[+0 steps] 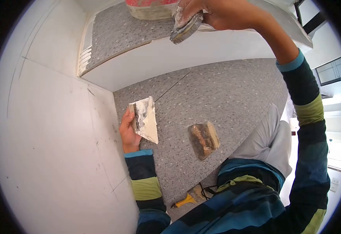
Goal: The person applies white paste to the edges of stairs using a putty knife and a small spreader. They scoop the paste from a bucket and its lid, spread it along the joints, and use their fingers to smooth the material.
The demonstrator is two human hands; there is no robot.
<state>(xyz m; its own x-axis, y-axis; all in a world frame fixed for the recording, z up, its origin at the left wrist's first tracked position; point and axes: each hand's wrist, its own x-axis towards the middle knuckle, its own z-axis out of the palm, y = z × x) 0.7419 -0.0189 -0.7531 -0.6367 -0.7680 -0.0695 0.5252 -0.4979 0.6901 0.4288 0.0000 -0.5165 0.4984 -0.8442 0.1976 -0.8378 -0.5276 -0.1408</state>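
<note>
My left hand [128, 130] is closed round the edge of a flat putty scraper [146, 119], its face coated with cream-coloured filler and dark smears. It is close to the white wall, over the grey speckled surface. Higher up, my right hand [207, 13] reaches out, its fingers wrapped round a grey, filler-smeared pad with a ribbed edge [186, 30]; its exact kind I cannot tell. Right beside that pad stands a red tub [153, 9] with a dirty, filler-stained lower part, cut off by the top of the view.
A brown-and-clear flat piece [203, 140] lies on the speckled slab [178, 171]. Behind it rises a white riser [147, 58] to an upper speckled ledge [119, 37]. A yellow-handled tool [184, 201] and a black cord lie below the slab's front edge. Pencil lines mark the left wall [61, 136].
</note>
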